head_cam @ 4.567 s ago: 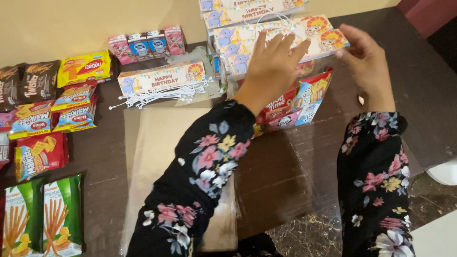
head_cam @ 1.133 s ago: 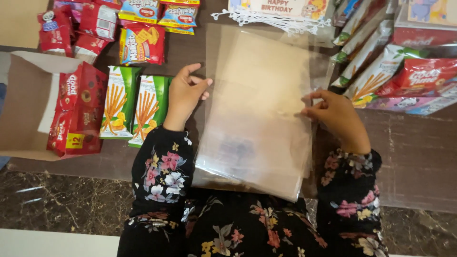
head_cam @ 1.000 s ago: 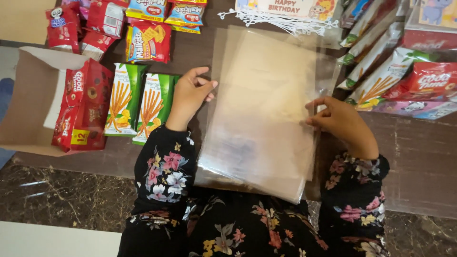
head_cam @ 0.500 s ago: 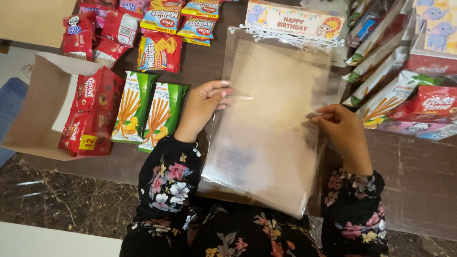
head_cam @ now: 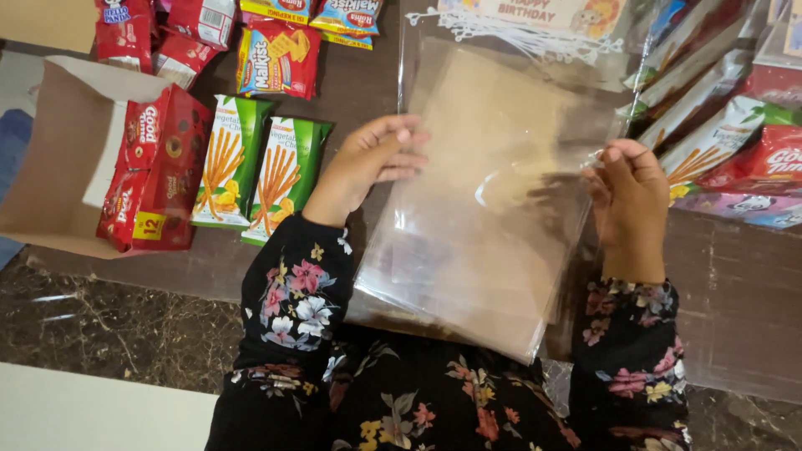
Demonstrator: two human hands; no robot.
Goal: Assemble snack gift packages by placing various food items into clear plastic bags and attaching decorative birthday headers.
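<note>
Head view: The left hand (head_cam: 380, 154) rests with its fingers spread flat on the left edge of a stack of clear, shiny plastic bags (head_cam: 493, 209). It presses on the top sheet and does not close around it. The right hand (head_cam: 631, 192) is closed in a pinch on the right edge of the same stack, near the top corner. The stack lies in the middle of the dark brown surface (head_cam: 735, 292), with its near end hanging over the person's flowery lap.

A moment ago the stack lay flatter and the right hand sat lower on its edge. Now the right edge is lifted a little and a curl of light shows where the top sheet bends up. I think one bag is coming loose from the pile.

Just left of the left hand lie two green packs of stick snacks (head_cam: 255, 171). Farther left is an open brown cardboard box (head_cam: 58, 150) with a red biscuit pack (head_cam: 154, 171) in it. At the far side sits an orange-red cracker pack (head_cam: 278, 58), and a pale birthday banner pack with white strings (head_cam: 535, 17). On the right, more long snack packs (head_cam: 710, 108) lie close to the right hand.
</note>
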